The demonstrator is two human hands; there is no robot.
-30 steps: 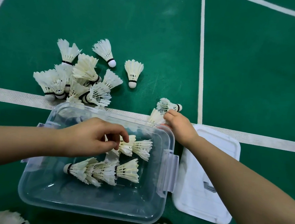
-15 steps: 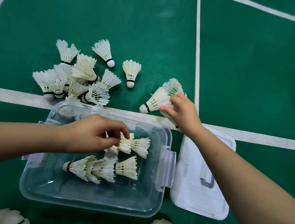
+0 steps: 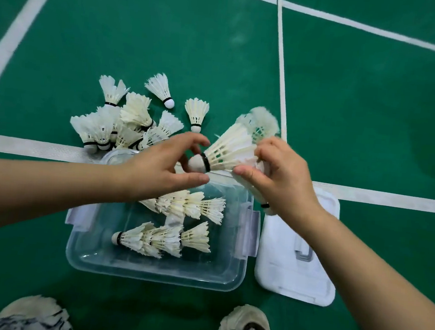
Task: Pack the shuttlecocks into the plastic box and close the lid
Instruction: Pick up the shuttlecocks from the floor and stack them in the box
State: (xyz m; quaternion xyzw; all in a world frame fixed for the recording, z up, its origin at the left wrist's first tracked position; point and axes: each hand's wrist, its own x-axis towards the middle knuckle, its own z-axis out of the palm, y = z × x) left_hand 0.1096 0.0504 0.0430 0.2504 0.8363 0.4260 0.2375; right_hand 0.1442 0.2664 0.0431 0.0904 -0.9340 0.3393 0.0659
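A clear plastic box (image 3: 149, 273) stands open on the green court floor. Two nested rows of white shuttlecocks lie inside it, one row (image 3: 189, 204) farther and one row (image 3: 162, 239) nearer. My right hand (image 3: 281, 175) grips a few shuttlecocks above the box's far right corner; the foremost held shuttlecock (image 3: 228, 150) points its cork left. My left hand (image 3: 166, 165) reaches to that cork, index finger above and thumb below it, with small gaps showing. A pile of loose shuttlecocks (image 3: 125, 122) lies beyond the box. The white lid (image 3: 293, 276) lies flat to the box's right.
Two single shuttlecocks (image 3: 162, 89) (image 3: 196, 113) lie on the floor past the pile. White court lines (image 3: 283, 65) cross the green floor. My two shoes (image 3: 247, 322) show at the bottom edge, close to the box's near side.
My right hand lifted its shuttlecocks and brought them left over the box's far corner. My left hand left the shuttlecocks in the box and rose to the held cork. The camera moved closer.
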